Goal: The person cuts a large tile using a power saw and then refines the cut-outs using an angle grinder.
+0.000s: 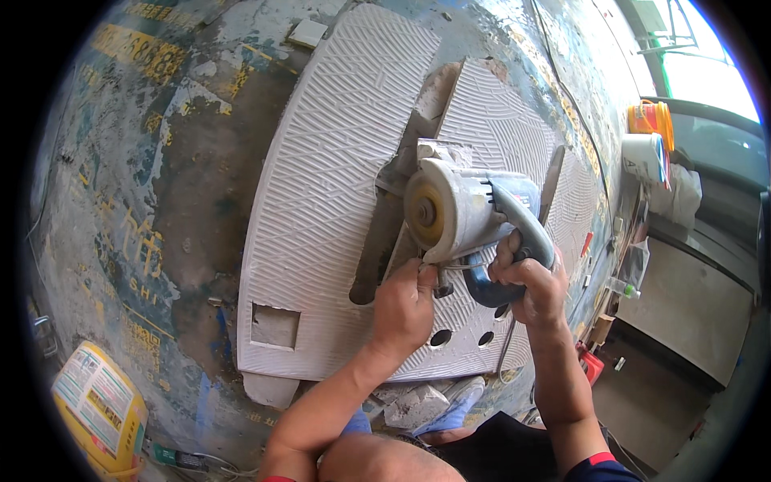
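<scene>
A dusty angled-handle circular saw point(458, 201) with a yellow disc blade point(426, 210) sits over pale ridged boards point(321, 161). My right hand point(536, 285) is closed round the saw's rear handle. Just below the blade guard, my left hand point(405, 309) has its fingers closed on a small front part of the saw, beside a metal knob; the exact part gripped is partly hidden. A long slot, a square cutout point(275, 325) and several round holes point(440, 337) show in the boards. A small pale piece point(442, 151) lies behind the saw.
A yellow jug point(96, 402) stands at lower left on the stained floor point(152, 241). Orange point(649, 120) and white point(642, 157) buckets, tools and a panel point(683, 305) line the right side. A cable point(574, 96) runs along the floor; pale fragments point(414, 410) lie by my legs.
</scene>
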Tool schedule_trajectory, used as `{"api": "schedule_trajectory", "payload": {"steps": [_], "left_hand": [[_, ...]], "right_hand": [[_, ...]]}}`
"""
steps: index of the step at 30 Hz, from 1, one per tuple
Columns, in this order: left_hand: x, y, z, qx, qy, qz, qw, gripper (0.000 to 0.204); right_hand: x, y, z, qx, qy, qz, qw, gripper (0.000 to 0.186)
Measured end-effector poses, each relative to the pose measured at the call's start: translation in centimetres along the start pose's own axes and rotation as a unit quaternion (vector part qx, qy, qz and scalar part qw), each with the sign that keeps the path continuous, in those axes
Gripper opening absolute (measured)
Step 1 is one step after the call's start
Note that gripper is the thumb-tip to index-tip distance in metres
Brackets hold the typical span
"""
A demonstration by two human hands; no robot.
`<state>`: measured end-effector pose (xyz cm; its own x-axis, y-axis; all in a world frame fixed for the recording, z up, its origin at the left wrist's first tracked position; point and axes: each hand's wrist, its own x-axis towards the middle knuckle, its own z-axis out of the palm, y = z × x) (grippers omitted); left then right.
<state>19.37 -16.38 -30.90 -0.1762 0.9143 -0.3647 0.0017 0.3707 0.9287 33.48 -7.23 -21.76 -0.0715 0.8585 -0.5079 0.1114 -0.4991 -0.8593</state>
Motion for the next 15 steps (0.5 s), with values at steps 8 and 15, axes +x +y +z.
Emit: {"api": "schedule_trajectory", "payload": {"steps": [8,15], "left_hand": [[0.11,0.05,0.57,0.003,0.004,0.009,1.000,0.021],[-0.37,-0.38,0.28,-0.032,0.010,0.001,0.999,0.024]], "right_hand": [[-0.32,-0.08,-0.54,0.028,0.007,0.011,1.000,0.026],[0.05,-0.17,-0.02,0.021,-0.008,0.014,1.000,0.027]]}}
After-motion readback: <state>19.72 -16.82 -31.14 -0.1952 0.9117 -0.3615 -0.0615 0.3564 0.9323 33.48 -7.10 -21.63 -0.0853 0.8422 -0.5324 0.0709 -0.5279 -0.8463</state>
